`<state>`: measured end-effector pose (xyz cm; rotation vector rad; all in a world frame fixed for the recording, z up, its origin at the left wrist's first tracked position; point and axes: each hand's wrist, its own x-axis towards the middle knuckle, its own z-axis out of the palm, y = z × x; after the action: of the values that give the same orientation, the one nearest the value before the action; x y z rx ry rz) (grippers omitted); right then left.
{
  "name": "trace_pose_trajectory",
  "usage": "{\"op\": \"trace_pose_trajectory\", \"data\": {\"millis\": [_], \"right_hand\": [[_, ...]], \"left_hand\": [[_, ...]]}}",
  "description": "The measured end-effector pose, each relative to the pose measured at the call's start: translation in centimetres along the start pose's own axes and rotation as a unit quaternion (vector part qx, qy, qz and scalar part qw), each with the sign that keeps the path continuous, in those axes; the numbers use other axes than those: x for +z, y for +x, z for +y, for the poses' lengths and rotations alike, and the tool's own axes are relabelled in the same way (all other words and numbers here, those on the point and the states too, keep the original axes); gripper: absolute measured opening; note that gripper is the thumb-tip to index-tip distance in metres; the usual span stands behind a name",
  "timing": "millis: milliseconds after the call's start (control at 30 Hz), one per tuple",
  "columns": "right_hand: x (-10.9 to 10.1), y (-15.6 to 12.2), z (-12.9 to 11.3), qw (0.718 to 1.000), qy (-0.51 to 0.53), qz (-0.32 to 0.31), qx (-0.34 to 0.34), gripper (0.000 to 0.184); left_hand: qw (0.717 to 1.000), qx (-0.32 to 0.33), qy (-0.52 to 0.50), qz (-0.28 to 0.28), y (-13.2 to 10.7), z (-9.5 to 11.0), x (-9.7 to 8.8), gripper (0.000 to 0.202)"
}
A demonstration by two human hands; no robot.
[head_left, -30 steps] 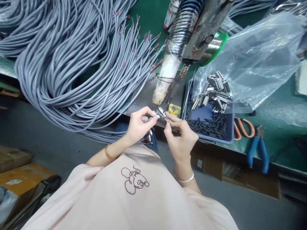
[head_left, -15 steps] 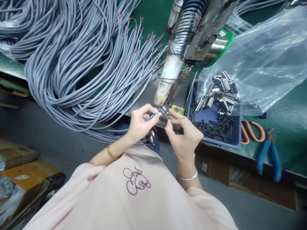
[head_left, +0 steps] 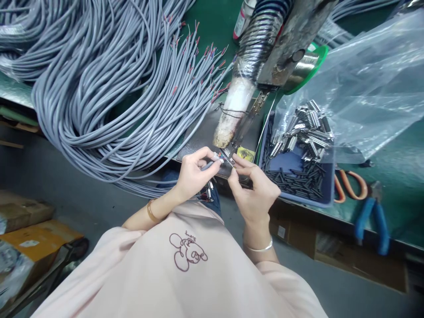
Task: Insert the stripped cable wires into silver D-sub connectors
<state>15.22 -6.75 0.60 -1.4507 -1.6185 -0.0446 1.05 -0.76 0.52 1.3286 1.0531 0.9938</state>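
Observation:
My left hand [head_left: 194, 174] pinches the end of a grey cable [head_left: 208, 165] whose coloured wire tips stick out by the fingertips. My right hand [head_left: 255, 187] pinches a small metal connector [head_left: 228, 158] against those wire tips. Both hands meet at the bench's front edge, just below the white tip of a wrapped tool [head_left: 233, 112] that hangs down from above. More finished cable ends with connectors [head_left: 208, 192] hang under my left wrist.
A big heap of grey cables [head_left: 99, 79] with stripped ends covers the left of the green bench. A blue tray [head_left: 326, 194] at the right holds metal connectors [head_left: 306, 128] and black sleeves, under a clear plastic bag [head_left: 364, 84]. Blue pliers [head_left: 371, 216], orange-handled scissors [head_left: 351, 187] and a solder spool [head_left: 306, 66] lie nearby.
The view has shifted slightly, so everything sits a little further right. My hands keep the same pinch on the cable end and connector, with small finger adjustments.

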Motion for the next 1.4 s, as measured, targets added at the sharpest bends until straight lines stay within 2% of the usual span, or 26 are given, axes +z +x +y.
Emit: {"op": "trace_pose_trajectory", "data": {"millis": [233,500,1033,1400], "right_hand": [[-0.3,0.4,-0.4,1.0,-0.007,-0.002,-0.005,0.016],[-0.2,-0.1,0.0,1.0,-0.003,-0.018,-0.013,0.017],[-0.2,-0.6,0.0,0.998,-0.034,-0.005,-0.05,0.015],[-0.4,-1.1,-0.3,0.999,-0.033,-0.001,-0.029,0.014]], "left_hand": [[1.0,0.002,-0.004,-0.001,0.1,0.7,-0.2,0.016],[1.0,-0.006,0.024,-0.012,0.0,0.2,-0.4,0.017],[0.997,0.05,0.058,-0.017,-0.8,-0.2,-0.3,0.015],[0.999,-0.006,0.032,-0.043,-1.7,-0.5,-0.8,0.014]]}}
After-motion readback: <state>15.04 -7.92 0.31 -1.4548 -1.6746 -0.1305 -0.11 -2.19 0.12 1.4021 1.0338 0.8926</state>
